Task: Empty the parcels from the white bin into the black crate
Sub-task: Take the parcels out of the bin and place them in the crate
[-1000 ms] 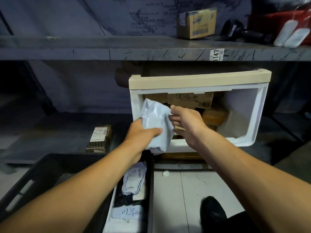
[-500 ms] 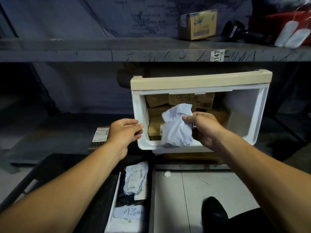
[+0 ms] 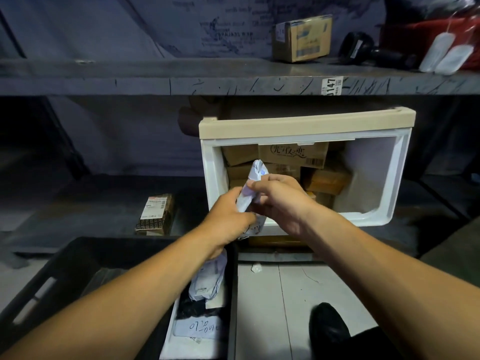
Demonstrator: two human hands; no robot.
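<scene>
The white bin with a beige top lies on its side on the lower shelf, its mouth facing me, with several cardboard boxes stacked inside. In front of its mouth, my left hand and my right hand both grip a crumpled white plastic parcel. The black crate stands below at the left. A white mailer bag and other parcels lie along its right side.
A small labelled box lies on the lower shelf left of the bin. The upper shelf carries a cardboard box, a black scanner and a red container. My black shoe is on the white floor.
A second ago both hands held a white parcel. Then the left hand was free and the right hand drew a crumpled parcel from the bin. Now the left hand has joined it.
</scene>
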